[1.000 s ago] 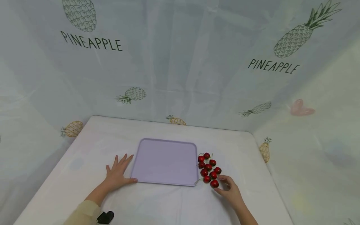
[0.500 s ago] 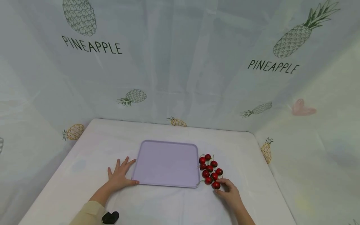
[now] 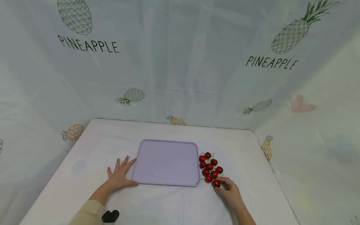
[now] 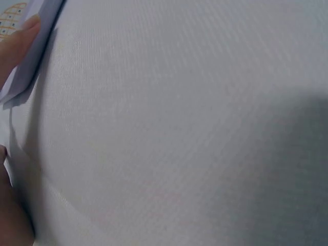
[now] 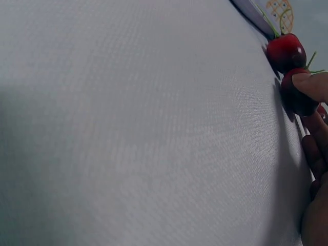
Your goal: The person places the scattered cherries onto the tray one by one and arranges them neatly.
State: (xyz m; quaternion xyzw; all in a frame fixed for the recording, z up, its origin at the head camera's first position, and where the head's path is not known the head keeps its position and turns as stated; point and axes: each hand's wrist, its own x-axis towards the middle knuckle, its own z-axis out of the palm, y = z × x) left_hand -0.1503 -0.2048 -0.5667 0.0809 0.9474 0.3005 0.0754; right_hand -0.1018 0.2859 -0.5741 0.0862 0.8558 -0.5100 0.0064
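Observation:
My left hand point(image 3: 118, 178) lies with spread, straight fingers at the left side of a shallow lilac tray point(image 3: 168, 162). Its thumb touches the tray's front left corner, and the left wrist view shows the thumb against the tray wall point(image 4: 31, 61). With thumb and forefinger, my right hand point(image 3: 231, 190) pinches the nearest cherry point(image 3: 216, 183) of a group on the tray's right. In the right wrist view the thumb presses on that dark red cherry point(image 5: 294, 97), while another cherry point(image 5: 286, 53) with a green stem sits right beside it.
Several more red cherries point(image 3: 209, 166) lie close together along the tray's right edge, stems pointing various ways. A black heart-shaped piece point(image 3: 110, 216) is near the left sleeve point(image 3: 89, 212). Behind the white table point(image 3: 230, 140) hangs a pineapple-print cloth point(image 3: 180, 62).
The right thumb and forefinger have closed in on the nearest cherry, which was beside them before. The left hand keeps its place at the tray. The head view has shifted slightly.

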